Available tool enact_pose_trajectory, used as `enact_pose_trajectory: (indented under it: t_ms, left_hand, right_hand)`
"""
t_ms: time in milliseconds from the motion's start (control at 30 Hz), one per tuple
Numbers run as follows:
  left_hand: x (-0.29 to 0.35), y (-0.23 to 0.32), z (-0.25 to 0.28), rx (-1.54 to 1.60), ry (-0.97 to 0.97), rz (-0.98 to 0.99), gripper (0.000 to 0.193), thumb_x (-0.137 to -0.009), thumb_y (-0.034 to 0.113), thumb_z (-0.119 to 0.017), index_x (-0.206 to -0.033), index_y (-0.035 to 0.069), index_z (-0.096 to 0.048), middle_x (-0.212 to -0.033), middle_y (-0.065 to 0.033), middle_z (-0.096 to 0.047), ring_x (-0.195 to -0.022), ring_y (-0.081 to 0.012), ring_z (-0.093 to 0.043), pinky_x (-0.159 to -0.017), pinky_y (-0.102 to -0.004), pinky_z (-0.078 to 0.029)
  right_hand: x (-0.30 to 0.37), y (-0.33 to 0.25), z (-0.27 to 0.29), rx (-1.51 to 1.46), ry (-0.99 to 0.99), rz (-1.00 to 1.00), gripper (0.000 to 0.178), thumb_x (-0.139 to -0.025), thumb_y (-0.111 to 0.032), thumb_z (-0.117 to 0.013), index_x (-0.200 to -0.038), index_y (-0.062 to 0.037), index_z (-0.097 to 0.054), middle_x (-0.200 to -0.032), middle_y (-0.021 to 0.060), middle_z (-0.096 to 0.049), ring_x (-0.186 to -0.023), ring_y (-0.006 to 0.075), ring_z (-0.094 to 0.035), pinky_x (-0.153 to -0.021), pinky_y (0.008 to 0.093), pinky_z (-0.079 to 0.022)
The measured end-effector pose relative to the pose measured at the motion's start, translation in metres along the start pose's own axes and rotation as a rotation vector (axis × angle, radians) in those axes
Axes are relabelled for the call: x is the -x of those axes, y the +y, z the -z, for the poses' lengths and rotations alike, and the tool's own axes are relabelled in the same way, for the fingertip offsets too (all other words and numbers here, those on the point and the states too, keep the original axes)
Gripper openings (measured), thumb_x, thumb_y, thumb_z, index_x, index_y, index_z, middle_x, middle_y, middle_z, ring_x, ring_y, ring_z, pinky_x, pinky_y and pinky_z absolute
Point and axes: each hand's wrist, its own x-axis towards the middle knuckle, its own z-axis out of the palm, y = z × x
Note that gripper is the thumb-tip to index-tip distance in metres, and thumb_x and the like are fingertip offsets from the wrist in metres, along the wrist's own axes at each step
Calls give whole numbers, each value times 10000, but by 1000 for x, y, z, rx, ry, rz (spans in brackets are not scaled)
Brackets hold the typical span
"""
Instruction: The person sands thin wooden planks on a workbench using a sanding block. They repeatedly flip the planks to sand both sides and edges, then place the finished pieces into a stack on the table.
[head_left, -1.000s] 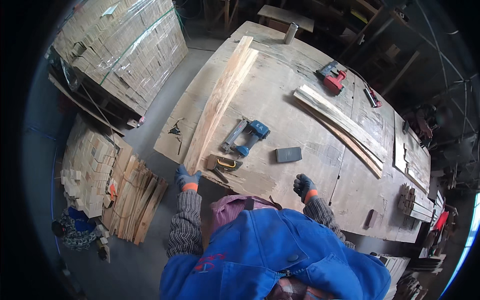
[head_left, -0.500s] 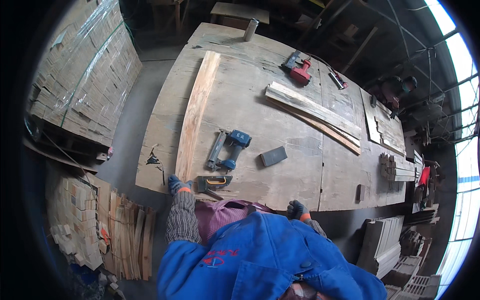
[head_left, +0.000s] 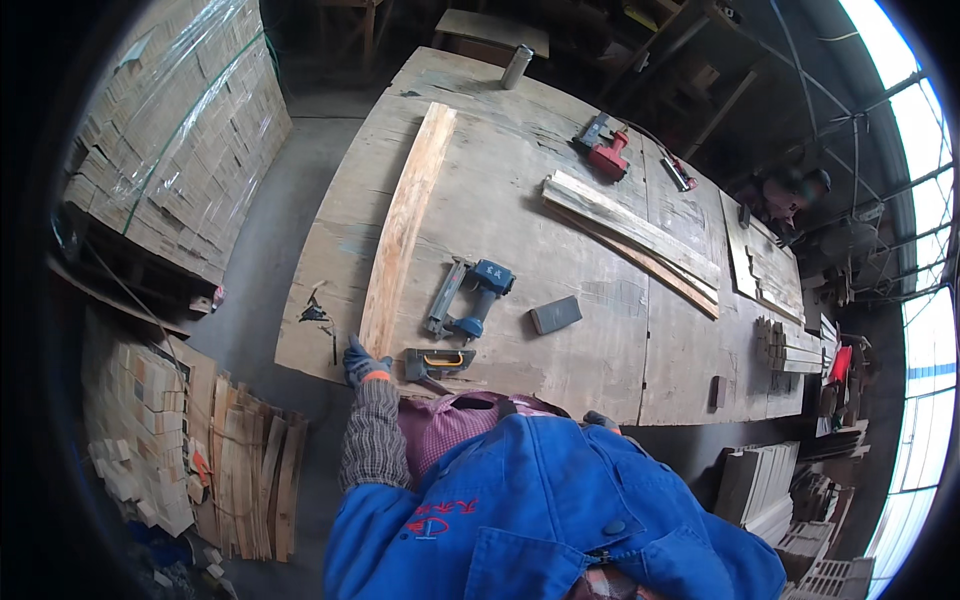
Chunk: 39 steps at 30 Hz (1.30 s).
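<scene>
A long wooden board point(head_left: 405, 220) lies lengthwise on the worktable's left part. My left hand point(head_left: 366, 363), in a grey-blue glove with an orange cuff, is closed on the board's near end. My right hand point(head_left: 600, 421), gloved too, is low at the table's near edge; the blue jacket covers most of it and its fingers cannot be made out. Right of the board's near end lie a blue nail gun point(head_left: 471, 300) and a black-and-yellow hand tool point(head_left: 440, 362). A dark rectangular block point(head_left: 555, 315) lies farther right.
Several narrow boards point(head_left: 640, 240), a red nail gun point(head_left: 608, 158) and a metal flask point(head_left: 517, 67) are on the worktable point(head_left: 500, 150). Wrapped wood stacks point(head_left: 190, 130) stand left, with loose strips point(head_left: 255, 470) nearer. Another person point(head_left: 785, 195) is at the far right.
My right hand has drawn back toward my body and is now mostly behind the jacket. My left hand stays at the board's near end. The whole view has shifted slightly.
</scene>
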Motion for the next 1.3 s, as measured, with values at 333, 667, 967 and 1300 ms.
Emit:
enact_pose_trajectory:
  t_ms: [333, 667, 967, 1300]
  left_hand:
    - [-19, 5, 24, -51, -154, -15, 951, -600, 430, -941, -1324, 107, -415, -1358, -161, -490, -1300, -332, -476, -1017, -475, -489]
    - [-10, -12, 7, 133, -15, -144, 856, -564, 328, -948, -1203, 78, -436, -1250, -190, -500, -1191, -382, -512, -1004, -479, -464]
    - [-22, -6, 31, 178, -13, -187, 826, -563, 305, -934, -1189, 74, -447, -1238, -207, -502, -1173, -396, -522, -994, -482, -463]
    - [-38, -18, -20, 142, 199, -296, 795, -541, 297, -937, -1127, 48, -462, -1182, -209, -525, -1116, -405, -542, -944, -482, -482]
  right_hand:
    - [-85, 48, 38, 50, -176, -12, 252, -869, -388, -646, -948, -165, -734, -885, 98, -734, -852, 263, -671, -753, 451, -504]
    - [-48, 43, 22, 391, -30, 120, 258, -869, -374, -652, -1012, -176, -736, -953, 86, -736, -904, 254, -669, -792, 434, -513]
    - [-36, 34, 19, 413, 14, 117, 267, -871, -355, -659, -1056, -179, -737, -998, 72, -736, -946, 238, -667, -823, 413, -519]
    - [-37, 39, 10, 462, 50, 162, 278, -873, -339, -667, -1089, -178, -738, -1032, 60, -736, -976, 223, -665, -844, 394, -525]
